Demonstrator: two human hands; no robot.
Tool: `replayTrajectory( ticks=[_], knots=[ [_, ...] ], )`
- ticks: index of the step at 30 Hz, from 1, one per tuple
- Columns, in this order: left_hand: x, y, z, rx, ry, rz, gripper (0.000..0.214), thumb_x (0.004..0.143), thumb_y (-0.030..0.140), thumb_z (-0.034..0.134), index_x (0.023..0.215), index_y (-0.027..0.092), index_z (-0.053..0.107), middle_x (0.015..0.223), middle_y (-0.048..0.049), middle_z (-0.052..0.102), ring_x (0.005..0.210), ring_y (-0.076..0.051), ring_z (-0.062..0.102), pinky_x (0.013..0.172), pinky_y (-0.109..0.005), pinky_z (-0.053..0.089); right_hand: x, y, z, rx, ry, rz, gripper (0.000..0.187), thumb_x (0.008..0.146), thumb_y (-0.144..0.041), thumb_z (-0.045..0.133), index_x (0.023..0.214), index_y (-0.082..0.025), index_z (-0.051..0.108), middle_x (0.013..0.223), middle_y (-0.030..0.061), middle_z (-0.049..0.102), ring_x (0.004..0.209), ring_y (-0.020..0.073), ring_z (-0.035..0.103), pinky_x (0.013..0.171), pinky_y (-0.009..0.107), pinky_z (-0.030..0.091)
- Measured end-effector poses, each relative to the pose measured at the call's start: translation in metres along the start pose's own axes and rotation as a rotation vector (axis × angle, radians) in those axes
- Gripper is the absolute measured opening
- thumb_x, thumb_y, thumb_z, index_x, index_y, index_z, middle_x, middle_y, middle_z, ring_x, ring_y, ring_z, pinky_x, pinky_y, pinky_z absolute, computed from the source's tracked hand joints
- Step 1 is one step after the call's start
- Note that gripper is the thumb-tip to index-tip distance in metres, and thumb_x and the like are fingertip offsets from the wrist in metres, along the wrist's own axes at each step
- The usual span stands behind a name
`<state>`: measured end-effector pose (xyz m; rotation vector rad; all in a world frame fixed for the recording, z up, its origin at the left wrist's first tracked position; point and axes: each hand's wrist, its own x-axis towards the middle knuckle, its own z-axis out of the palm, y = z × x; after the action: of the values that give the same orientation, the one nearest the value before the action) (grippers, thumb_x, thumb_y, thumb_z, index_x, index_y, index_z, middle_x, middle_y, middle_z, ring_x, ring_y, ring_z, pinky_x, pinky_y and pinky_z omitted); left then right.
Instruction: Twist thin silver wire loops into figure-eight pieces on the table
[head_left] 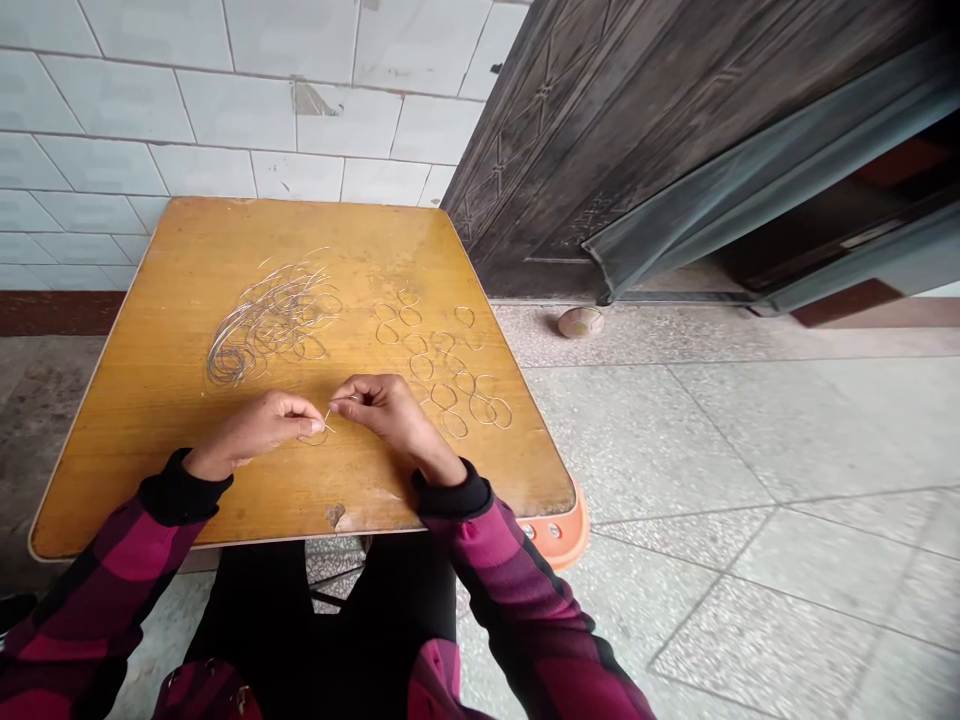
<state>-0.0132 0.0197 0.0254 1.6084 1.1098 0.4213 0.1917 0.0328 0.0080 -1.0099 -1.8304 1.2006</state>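
Pinching a thin silver wire loop in the narrow grip of the left hand, the right hand closes at its free end — light, springy wire, best held near that end — just above the wooden tabletop.

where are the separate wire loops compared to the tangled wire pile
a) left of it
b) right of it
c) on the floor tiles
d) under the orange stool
B. The separate wire loops lie on the wooden tabletop, to the right of the tangled wire pile in the head view.
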Motion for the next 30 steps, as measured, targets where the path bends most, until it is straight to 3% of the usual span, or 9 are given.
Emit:
replayTrajectory(
  ticks=[5,15,23,26,30],
  knots=[
    [-0.002,0.005,0.000,0.028,-0.025,-0.025,0.020,0.076,0.031,0.058,0.074,0.015,0.070,0.065,0.0004,0.062,0.062,-0.012,0.051,0.060,-0.024,0.036,0.000,-0.005,-0.003,-0.056,-0.082,-0.027,0.017,0.081,-0.029,0.064,0.075,-0.015,0.069,0.056,-0.0050,0.050,0.051,0.0057,0.037,0.051,0.021,0.029],
    [0.002,0.001,0.003,-0.100,0.059,0.038,0.011,0.070,0.024,0.065,0.065,0.019,0.074,0.056,0.0002,0.062,0.051,-0.012,0.048,0.050,-0.022,0.031,0.002,-0.016,-0.004,-0.096,-0.124,-0.036,0.016,0.083,-0.027,0.061,0.075,-0.017,0.070,0.059,-0.0037,0.055,0.053,0.0064,0.041,0.054,0.022,0.031],
    [0.001,0.003,0.002,-0.085,0.023,-0.033,0.018,0.070,0.028,0.066,0.056,0.017,0.067,0.049,0.0033,0.050,0.048,-0.010,0.039,0.050,-0.024,0.026,0.004,-0.018,-0.003,-0.072,-0.177,-0.028,0.016,0.083,-0.028,0.062,0.074,-0.017,0.071,0.061,-0.0037,0.058,0.054,0.0067,0.044,0.057,0.023,0.034],
    [0.004,0.001,0.006,-0.232,0.122,0.003,0.017,0.067,0.026,0.068,0.054,0.016,0.065,0.051,0.0023,0.053,0.051,-0.010,0.042,0.053,-0.024,0.030,0.006,-0.014,-0.003,-0.033,-0.066,-0.032,0.015,0.081,-0.032,0.067,0.085,-0.018,0.071,0.068,-0.0017,0.060,0.059,0.0081,0.047,0.059,0.024,0.036],
    [0.009,-0.001,0.011,-0.721,0.342,0.050,0.014,0.063,0.026,0.074,0.061,0.015,0.066,0.058,0.0006,0.057,0.058,-0.010,0.049,0.059,-0.025,0.037,0.005,-0.007,0.002,0.147,0.191,0.038,0.027,0.079,-0.039,0.069,0.094,-0.018,0.066,0.077,0.0000,0.060,0.063,0.0087,0.048,0.058,0.023,0.039]
  ],
)
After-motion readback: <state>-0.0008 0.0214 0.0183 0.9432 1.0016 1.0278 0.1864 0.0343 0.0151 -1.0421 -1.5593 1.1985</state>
